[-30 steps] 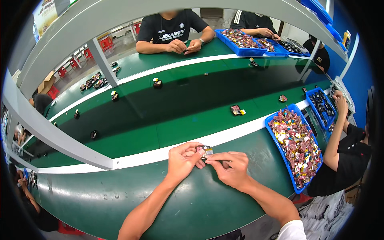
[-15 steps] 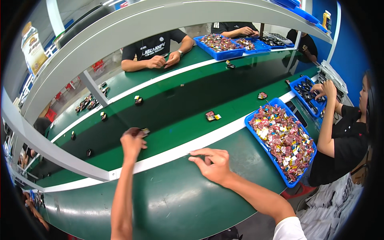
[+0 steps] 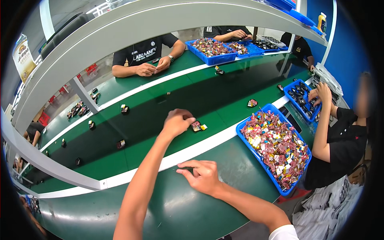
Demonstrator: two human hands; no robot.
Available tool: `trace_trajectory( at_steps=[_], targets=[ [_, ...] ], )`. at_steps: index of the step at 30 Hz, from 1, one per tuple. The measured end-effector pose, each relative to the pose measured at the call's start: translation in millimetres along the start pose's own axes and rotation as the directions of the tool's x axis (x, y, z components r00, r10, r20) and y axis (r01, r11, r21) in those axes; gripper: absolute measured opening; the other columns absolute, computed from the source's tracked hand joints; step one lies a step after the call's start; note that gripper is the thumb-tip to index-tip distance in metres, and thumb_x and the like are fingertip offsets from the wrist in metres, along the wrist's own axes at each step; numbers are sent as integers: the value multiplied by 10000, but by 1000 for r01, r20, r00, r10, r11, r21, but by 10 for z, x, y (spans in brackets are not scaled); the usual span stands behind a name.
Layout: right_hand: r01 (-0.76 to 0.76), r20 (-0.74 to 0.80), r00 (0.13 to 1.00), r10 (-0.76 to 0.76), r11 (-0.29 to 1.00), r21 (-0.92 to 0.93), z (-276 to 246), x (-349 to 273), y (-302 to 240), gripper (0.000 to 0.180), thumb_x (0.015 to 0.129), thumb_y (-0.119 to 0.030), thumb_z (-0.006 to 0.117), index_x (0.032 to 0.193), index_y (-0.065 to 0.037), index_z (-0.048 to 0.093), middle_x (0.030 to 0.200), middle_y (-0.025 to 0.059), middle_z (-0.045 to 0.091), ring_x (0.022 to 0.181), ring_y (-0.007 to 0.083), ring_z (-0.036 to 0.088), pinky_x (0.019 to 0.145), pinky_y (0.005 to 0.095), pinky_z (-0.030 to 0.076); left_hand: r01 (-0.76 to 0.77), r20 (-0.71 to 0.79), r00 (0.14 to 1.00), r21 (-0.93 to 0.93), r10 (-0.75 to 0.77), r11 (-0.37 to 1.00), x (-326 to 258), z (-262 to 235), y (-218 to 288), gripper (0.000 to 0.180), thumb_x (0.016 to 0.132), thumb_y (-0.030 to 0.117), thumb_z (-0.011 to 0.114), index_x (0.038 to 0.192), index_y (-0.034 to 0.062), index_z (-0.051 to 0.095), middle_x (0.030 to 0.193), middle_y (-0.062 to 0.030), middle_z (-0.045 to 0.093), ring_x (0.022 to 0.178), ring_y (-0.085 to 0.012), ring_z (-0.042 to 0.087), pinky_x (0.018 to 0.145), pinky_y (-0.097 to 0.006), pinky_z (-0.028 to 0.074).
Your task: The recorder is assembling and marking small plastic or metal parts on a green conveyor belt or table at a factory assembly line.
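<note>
Over the green conveyor belt, my left hand [image 3: 179, 121] reaches with bent fingers, thumb and index a little apart. Its fingertips are at the left edge of a small dark packet [image 3: 196, 126] with a reddish label and a yellow-white piece beside it. The packet lies on the belt; whether the fingers touch it is hard to see. My right hand [image 3: 204, 175] hovers over the near green worktop, thumb and index in a pinch, other fingers curled. Anything between those fingertips is too thin to name. Another dark packet [image 3: 121, 144] lies on the belt left of my left hand.
A blue tray [image 3: 276, 187] heaped with small red, yellow and white sachets stands at right. Beyond it, a person works over a blue tray [image 3: 303, 112] of black pieces. More packets [image 3: 252, 103] dot the belt. A grey frame post [image 3: 56, 160] curves across the left; people sit opposite.
My left hand has let go of a dark packet on the belt and moved right to another one. My right hand keeps its pinch and shifts slightly left and nearer. The view has shifted slightly.
</note>
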State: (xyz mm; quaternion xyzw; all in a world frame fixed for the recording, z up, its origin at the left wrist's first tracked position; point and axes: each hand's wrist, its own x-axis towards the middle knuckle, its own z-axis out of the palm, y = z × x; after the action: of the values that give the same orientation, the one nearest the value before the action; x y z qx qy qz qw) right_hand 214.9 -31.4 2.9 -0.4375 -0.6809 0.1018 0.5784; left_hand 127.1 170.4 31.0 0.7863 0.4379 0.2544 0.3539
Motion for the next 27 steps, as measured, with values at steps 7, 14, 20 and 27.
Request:
trace_trajectory(
  at_steps=[7,14,20,27],
  targets=[
    [34,-22,999,-33,999,42,29,-2,27,185,751,-56,858,909,-92,769,487,-4,525,368,97,394,426,256,346,-25,38,999,259,16,966,269,156,-165,274,791,254,810,853,2,720,720,-97,695,595,-170,652,569,-322,525],
    [-147,51,988,144,987,64,1,1,-45,116,769,-64,848,832,-64,751,626,35,668,396,104,450,439,268,376,238,152,963,-104,-221,966,-198,-174,26,145,880,123,718,851,-11,673,749,-74,675,531,-107,601,436,-267,424],
    [-297,56,954,294,906,303,36,-57,105,139,795,-13,840,866,25,727,763,12,714,500,7,434,454,215,333,292,91,952,-561,-293,775,-910,-232,-52,101,935,54,634,949,-45,615,769,-104,669,513,-127,616,400,-238,407],
    [-563,206,802,561,593,575,-88,110,-132,154,871,53,766,1008,33,698,818,26,714,579,-18,489,479,185,351,176,-75,942,-719,-327,672,-1669,-84,-102,210,996,100,642,1067,-97,662,804,-115,699,537,-139,646,406,-229,449]
  ],
)
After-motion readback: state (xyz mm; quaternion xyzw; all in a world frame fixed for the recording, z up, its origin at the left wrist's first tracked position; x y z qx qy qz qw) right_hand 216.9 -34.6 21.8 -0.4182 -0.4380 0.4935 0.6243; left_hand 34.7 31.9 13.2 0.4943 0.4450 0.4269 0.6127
